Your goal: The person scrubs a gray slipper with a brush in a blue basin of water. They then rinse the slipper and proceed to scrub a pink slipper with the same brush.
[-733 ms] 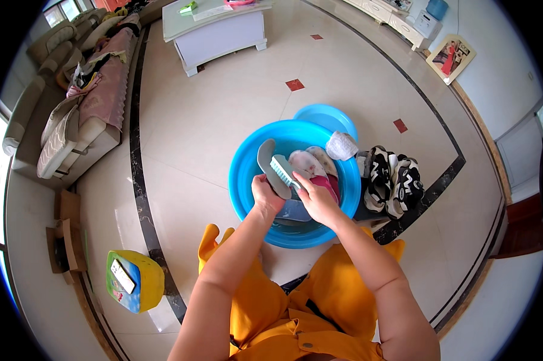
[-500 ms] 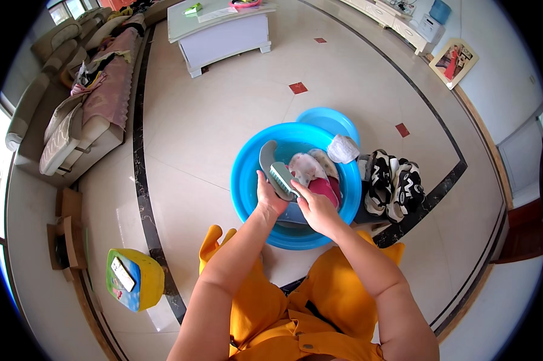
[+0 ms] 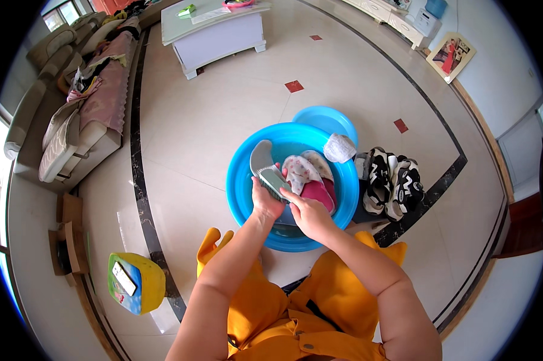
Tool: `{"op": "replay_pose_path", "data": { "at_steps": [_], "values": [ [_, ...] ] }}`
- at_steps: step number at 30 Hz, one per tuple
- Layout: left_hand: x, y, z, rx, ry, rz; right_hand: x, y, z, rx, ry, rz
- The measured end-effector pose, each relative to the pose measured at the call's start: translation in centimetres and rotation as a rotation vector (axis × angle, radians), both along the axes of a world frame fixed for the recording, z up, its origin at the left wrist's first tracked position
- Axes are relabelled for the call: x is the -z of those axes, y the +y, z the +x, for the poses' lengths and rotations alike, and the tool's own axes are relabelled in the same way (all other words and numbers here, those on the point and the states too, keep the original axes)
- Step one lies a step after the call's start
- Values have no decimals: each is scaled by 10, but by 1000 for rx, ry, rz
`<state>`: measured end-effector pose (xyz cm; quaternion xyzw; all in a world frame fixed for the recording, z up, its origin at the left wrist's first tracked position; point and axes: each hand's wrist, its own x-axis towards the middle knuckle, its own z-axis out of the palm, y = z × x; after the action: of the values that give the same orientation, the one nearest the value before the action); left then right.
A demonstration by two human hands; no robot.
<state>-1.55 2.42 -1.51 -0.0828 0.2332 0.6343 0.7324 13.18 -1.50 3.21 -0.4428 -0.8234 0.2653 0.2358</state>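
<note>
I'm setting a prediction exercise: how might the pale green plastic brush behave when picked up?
The brush in the right hand is probably stiff: its back looks straight. Being slim, it should be light. Smooth-backed and held over the round blue plastic basin, it could turn slippery if wet.

There are two grips, a left grip (image 3: 267, 201) and a right grip (image 3: 311, 216). Between them is one brush (image 3: 274, 182); just ahead of the left grip, one grey sole-shaped piece (image 3: 260, 156). Ahead of the right grip lie two pink-and-white slippers (image 3: 305, 171). One large blue basin (image 3: 234, 189) is under both grips, and one smaller blue basin (image 3: 328, 117) beyond them. Right of the right grip are one white cloth (image 3: 340, 148) and two black-and-white shoes (image 3: 406, 191). Left of the left grip, one yellow container (image 3: 151, 283) bears one remote control (image 3: 124, 279).
</note>
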Motion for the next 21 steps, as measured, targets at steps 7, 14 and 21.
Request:
{"op": "replay_pose_path", "data": {
  "at_steps": [7, 14, 21],
  "values": [
    [-1, -5, 5, -14, 39, -28, 11, 11, -8, 49, -34, -10],
    [23, -18, 16, 78, 165, -186, 41, 31, -15, 94, -51, -49],
    [15, -12, -5, 22, 426, -367, 65, 39, -4, 109, -129, -12]
  ]
}}
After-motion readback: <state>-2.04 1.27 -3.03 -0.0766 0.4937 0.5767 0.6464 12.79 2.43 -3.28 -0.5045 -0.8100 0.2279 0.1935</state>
